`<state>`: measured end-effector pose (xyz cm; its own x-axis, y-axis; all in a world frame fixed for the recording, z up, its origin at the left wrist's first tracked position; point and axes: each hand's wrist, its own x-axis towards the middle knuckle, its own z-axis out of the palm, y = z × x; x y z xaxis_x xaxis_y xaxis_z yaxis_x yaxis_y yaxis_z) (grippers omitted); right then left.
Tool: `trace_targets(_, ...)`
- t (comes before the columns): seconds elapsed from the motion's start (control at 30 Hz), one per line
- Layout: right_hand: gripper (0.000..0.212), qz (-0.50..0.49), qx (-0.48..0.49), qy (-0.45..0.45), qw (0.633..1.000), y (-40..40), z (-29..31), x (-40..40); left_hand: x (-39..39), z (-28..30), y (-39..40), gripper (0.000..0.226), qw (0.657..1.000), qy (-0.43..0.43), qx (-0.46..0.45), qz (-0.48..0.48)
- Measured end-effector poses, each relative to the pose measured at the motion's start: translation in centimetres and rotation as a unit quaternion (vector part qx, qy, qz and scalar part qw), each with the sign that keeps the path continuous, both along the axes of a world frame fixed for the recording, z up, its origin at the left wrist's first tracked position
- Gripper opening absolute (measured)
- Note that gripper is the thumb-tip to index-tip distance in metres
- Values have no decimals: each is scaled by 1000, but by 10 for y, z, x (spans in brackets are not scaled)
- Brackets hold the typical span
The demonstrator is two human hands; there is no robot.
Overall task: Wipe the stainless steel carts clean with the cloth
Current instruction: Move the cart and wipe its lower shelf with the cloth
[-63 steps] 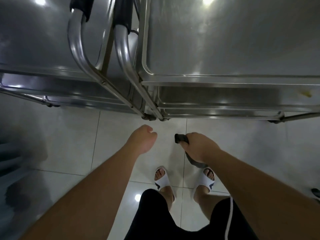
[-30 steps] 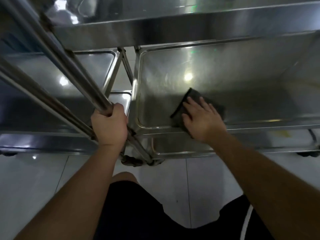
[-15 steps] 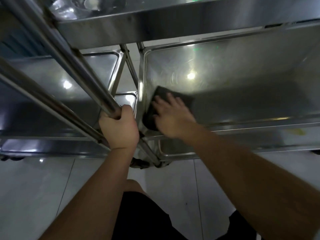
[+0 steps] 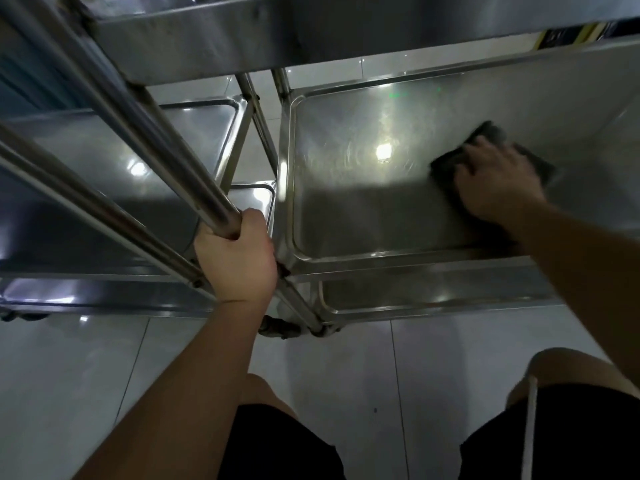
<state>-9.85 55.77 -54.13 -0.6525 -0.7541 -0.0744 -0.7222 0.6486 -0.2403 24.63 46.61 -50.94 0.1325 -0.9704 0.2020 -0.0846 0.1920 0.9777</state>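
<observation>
On shelf [image 4: 363, 209], hand [image 4: 495, 181] seemingly presses cloth [image 4: 485, 133].

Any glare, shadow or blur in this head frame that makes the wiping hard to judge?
Head view: a bright ceiling-light reflection sits on the middle shelf beside the cloth; the shelf's near half lies in shadow; the right hand and cloth are slightly motion-blurred, while the left hand gripping the cart post is sharp; wide-angle distortion bends the rails.
</observation>
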Motion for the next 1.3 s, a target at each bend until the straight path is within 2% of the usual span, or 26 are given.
trace_targets(0.07, 65, -58, 17, -29, 998, 20, 4, -22, -1, 1, 1, 37, 1000, 5, 0, 1)
trace_targets(0.17, 65, -111, 21, -35, 993, 0, 6, -21, -2, 1, 1, 38, 1000, 11, 2, 3)
trace_targets(0.27, 66, -94, 12, -35, 995, -52, 8, 6, -3, 2, 1, 40, 1000, 18, 8, 3)
trace_targets(0.33, 66, -28, 6, -34, 999, -93, 7, 37, -4, 3, 0, 39, 1000, 21, 10, 10)
trace_targets(0.4, 67, 88, 11, -22, 996, -130, 6, 80, -3, 2, -1, 34, 999, 27, 15, 11)
trace_targets(0.5, 67, 265, 8, -11, 964, -165, 4, 141, -3, 4, 0, 28, 999, 41, 17, 9)
trace_targets(0.6, 65, 379, 8, -18, 925, -165, 4, 168, -4, 7, 1, 33, 999, 40, 11, 10)
trace_targets(0.67, 64, 436, -2, -22, 900, -144, 3, 167, -5, 6, 0, 28, 999, 48, 17, 7)
trace_targets(0.73, 69, 473, -5, -15, 881, -114, 2, 156, -4, 5, 0, 32, 999, 30, 13, 13)
trace_targets(0.77, 72, 469, -9, -13, 883, -101, 0, 145, -4, 4, 0, 35, 1000, 24, 7, 12)
trace_targets(0.83, 70, 408, -25, -14, 913, -86, -2, 113, -4, 3, 0, 37, 1000, 28, -2, 9)
trace_targets(0.97, 57, 209, -47, 9, 977, -100, -4, 43, -5, 2, 0, 36, 999, 33, -8, 12)
trace_targets(1.03, 60, 114, -36, -6, 993, -121, -4, 27, -5, 1, 0, 37, 999, 39, -9, 15)
trace_targets(1.1, 65, 65, -17, -22, 998, -147, -5, 28, -4, -1, 0, 34, 999, 45, -5, 11)
trace_targets(1.2, 70, 90, -7, -43, 995, -186, -4, 52, -4, -3, -1, 21, 998, 61, -4, -1)
trace_targets(1.3, 69, 173, -3, -26, 985, -210, -4, 87, -5, -3, -3, 26, 997, 81, -11, -7)
